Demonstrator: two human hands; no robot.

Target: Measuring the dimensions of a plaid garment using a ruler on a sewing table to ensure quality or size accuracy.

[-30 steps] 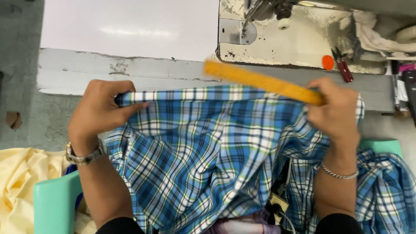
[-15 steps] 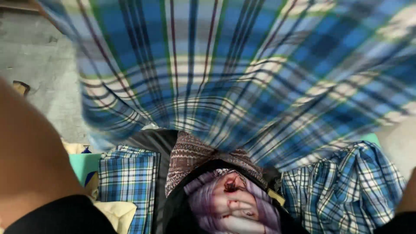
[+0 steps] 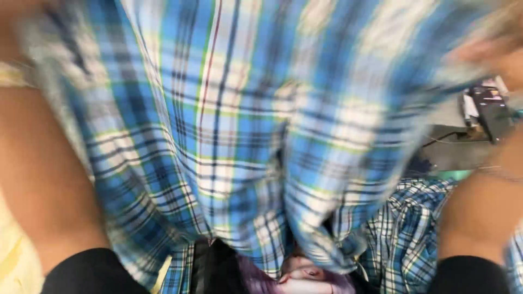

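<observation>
My left hand (image 3: pixel 22 32) and right hand (image 3: pixel 496 49) are raised well apart at the top corners, blurred; each seems to grip the upper edge of a blue plaid cloth (image 3: pixel 245 136), though I cannot make out the fingers. The cloth hangs close before me, filling nearly the whole view and hiding what lies ahead. Open room shows only along its edges: more plaid fabric (image 3: pixel 403 228) heaped lower right, a dark device (image 3: pixel 490 111) beside my right forearm, pale yellow cloth (image 3: pixel 13 261) lower left.

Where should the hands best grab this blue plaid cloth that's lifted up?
Probably the blue plaid cloth is best gripped along its top edge, one hand near each upper corner, coming from the sides: it hangs spread wide above and bunches narrow below.
</observation>
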